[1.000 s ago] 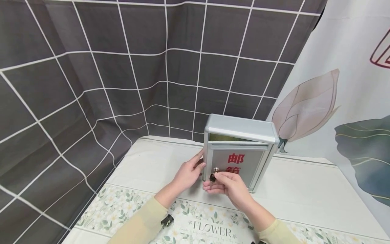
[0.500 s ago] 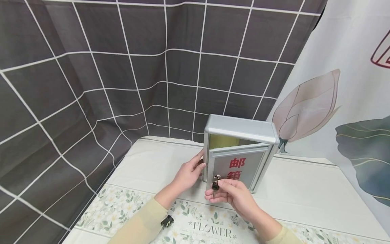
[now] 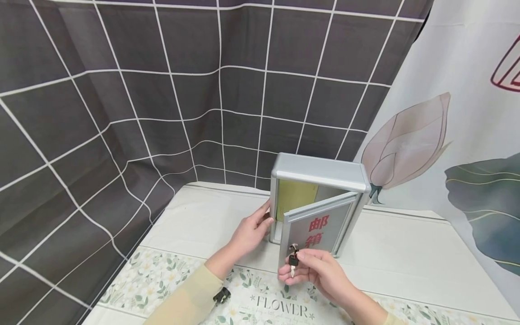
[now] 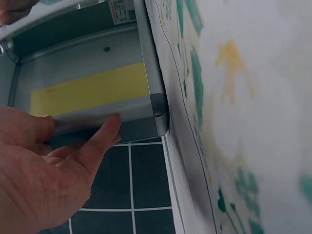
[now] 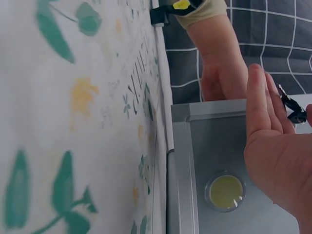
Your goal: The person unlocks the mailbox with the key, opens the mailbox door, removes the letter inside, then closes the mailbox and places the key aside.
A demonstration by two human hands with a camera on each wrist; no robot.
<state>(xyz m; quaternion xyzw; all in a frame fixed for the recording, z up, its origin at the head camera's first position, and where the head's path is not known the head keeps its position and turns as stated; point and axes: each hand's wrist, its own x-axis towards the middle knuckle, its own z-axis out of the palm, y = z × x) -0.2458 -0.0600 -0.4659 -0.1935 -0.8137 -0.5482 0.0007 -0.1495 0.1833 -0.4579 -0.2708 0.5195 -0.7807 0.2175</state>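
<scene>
A silver-grey mailbox [image 3: 321, 169] with red characters stands upright on the table, its hinged front door [image 3: 314, 221] swung partly outward. My left hand [image 3: 249, 230] rests against the box's left side wall, fingers fairly straight along it. A black-headed key [image 3: 293, 261] hangs at the door's lock, and the thumb and index finger of my right hand [image 3: 321, 273] pinch it. That hand's other fingers lie near the door's free edge; whether they touch it, I cannot tell. Inside the box, a yellow sheet or envelope [image 4: 92, 90] lies against the back.
A white cloth with a floral band [image 3: 162, 271] covers the table. Behind the box hangs a dark gridded curtain [image 3: 195, 90], with a pale leaf-printed cloth [image 3: 426, 135] at right. A round window [image 5: 225, 191] sits low in the door.
The door has swung farther outward toward me, exposing more of the yellow sheet inside. My right hand has moved down and slightly right with the key and door. The left hand stays put.
</scene>
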